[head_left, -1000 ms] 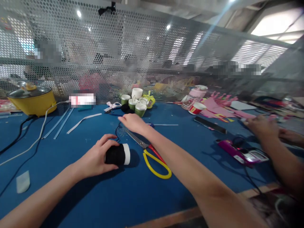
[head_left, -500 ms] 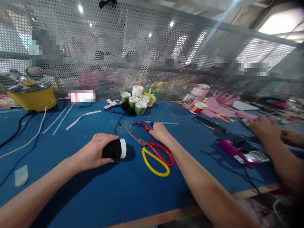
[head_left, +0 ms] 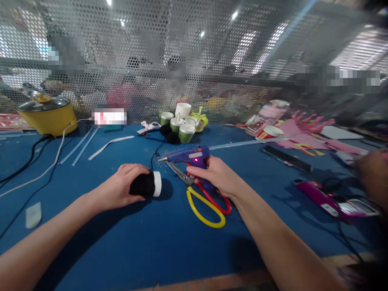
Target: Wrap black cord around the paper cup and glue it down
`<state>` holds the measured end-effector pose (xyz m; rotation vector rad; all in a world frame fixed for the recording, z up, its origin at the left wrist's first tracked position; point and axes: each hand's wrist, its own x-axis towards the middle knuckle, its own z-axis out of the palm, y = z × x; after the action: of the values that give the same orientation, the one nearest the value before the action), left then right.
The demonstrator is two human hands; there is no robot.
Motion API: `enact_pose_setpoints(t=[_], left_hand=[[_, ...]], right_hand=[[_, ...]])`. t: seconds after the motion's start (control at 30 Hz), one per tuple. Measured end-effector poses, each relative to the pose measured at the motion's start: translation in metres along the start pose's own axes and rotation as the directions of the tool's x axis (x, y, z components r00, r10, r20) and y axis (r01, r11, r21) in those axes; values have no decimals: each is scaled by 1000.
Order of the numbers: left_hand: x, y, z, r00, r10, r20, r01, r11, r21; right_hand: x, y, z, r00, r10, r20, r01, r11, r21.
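My left hand [head_left: 129, 186] is wrapped round a black-covered paper cup [head_left: 142, 184] that lies on its side, its white rim [head_left: 157, 184] pointing right. A black yarn [head_left: 154, 157] trails from near the cup toward the back. Gripped by its handle in my right hand [head_left: 216, 173] is a blue glue gun [head_left: 188, 157], nozzle pointing left, red light lit, with a long clear glue stick [head_left: 236, 144] sticking out behind. Below the gun lie scissors [head_left: 206, 206] with one yellow and one red handle, partly covered by my right hand.
Green-wrapped cups [head_left: 186, 133] stand at the back beside black yarn balls [head_left: 172, 137]. A yellow pot [head_left: 48, 117] is at the far left. On the right are a black phone-like bar [head_left: 286, 158], a purple glue gun [head_left: 318, 198] and a blurred co-worker's hand [head_left: 371, 178].
My right hand has lifted the glue gun off the table and drawn it nearer, above the scissors. The left hand still holds the cup. The view has turned slightly.
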<state>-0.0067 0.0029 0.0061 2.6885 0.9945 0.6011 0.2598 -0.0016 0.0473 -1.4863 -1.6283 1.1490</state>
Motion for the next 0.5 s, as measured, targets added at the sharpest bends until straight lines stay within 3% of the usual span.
enact_pose_setpoints(t=[0.1, 0.27, 0.5], left_hand=[[-1, -3, 0, 1000, -3, -9, 3, 1000, -15], [-2, -5, 0, 1000, -7, -22, 7, 1000, -7], [-1, -5, -1, 1000, -17, -24, 17, 1000, -1]], right_hand=[[-11, -10, 5, 995, -54, 82, 59, 996, -62], [-25, -17, 10, 991, -93, 94, 114, 964, -240], [-30, -12, 15, 974, -198, 112, 227, 822, -523]])
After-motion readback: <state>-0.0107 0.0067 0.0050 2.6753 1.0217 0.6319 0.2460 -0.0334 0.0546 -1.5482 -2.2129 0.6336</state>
